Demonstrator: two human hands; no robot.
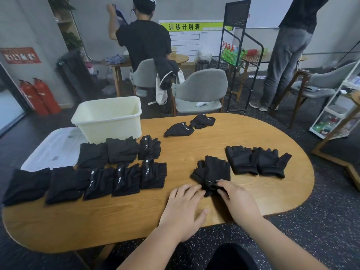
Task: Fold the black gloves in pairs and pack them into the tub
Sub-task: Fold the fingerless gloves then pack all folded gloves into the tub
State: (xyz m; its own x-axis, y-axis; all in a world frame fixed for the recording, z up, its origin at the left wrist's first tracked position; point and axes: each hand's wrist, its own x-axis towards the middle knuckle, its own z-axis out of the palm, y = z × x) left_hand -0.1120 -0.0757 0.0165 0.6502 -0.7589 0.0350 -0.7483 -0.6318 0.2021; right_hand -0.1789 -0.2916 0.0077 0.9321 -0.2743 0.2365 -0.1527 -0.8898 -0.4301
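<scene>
A stacked pair of black gloves [212, 171] lies on the wooden table [136, 217] in front of me. My right hand [236, 199] pinches the cuff end of this pair. My left hand [185, 207] rests flat beside it, fingertips touching the cuff. Two flat gloves [257, 161] lie side by side to the right. Several folded pairs [93, 172] sit in rows at the left. Two more gloves [190, 125] lie at the far side. The cream tub [109, 118] stands at the back left, and I see nothing inside it.
A clear plastic lid [52, 151] lies left of the tub. Grey chairs [200, 90] stand behind the table. One person [144, 39] stands at a round table beyond, another person [286, 61] at the right by a black wire rack [239, 55]. A white shelf [337, 114] is at far right.
</scene>
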